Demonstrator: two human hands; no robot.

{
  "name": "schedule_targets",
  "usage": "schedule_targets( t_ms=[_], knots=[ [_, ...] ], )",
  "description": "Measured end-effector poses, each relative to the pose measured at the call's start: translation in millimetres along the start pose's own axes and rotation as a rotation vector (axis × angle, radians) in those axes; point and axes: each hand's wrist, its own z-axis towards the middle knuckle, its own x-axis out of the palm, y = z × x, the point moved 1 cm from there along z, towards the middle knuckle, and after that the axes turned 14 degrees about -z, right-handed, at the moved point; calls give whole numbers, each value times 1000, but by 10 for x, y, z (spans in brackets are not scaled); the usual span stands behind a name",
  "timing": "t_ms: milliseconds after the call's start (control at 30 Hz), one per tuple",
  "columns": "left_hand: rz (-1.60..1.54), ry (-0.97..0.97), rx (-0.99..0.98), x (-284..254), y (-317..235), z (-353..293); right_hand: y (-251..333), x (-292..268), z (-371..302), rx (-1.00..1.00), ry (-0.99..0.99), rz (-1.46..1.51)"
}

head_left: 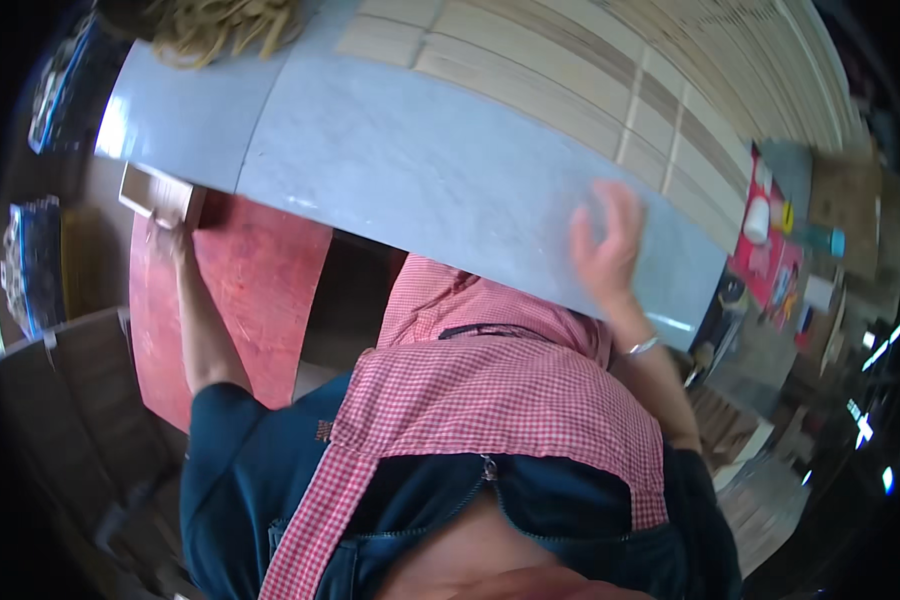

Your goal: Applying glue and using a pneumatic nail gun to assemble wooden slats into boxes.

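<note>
My left hand (170, 232) is stretched out to the far left, its fingers closed on the near edge of a small, pale wooden open box (155, 188). The box is beside the corner of the grey table and over the red board. My right hand (610, 240) hovers at or just above the grey tabletop (420, 170), fingers apart and slightly blurred, with nothing in it. A silver bracelet circles the right wrist.
Rows of pale wooden strips (530, 75) lie along the table's far side. A heap of tan bands (225, 30) sits at the far left. The red board (235, 290) stands below the table's left end. At the right, a cluttered red surface (765, 265) holds a white cup (756, 220).
</note>
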Motion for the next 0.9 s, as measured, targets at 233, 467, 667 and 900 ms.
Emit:
schedule_targets(
  t_ms=[233,467,667,900],
  knots=[
    [-231,-320,584,-655,-1906,-256,-1876,-441,-370,265,268,-479],
    [-648,270,1047,-442,-3977,-1063,-1835,-837,-518,59,448,-328],
    [-55,336,1326,45,-4390,-884,-2305,-1041,-482,37,514,-411],
    [78,870,1127,-228,-4421,-792,-2589,-1238,-181,180,432,-425]
  ],
)
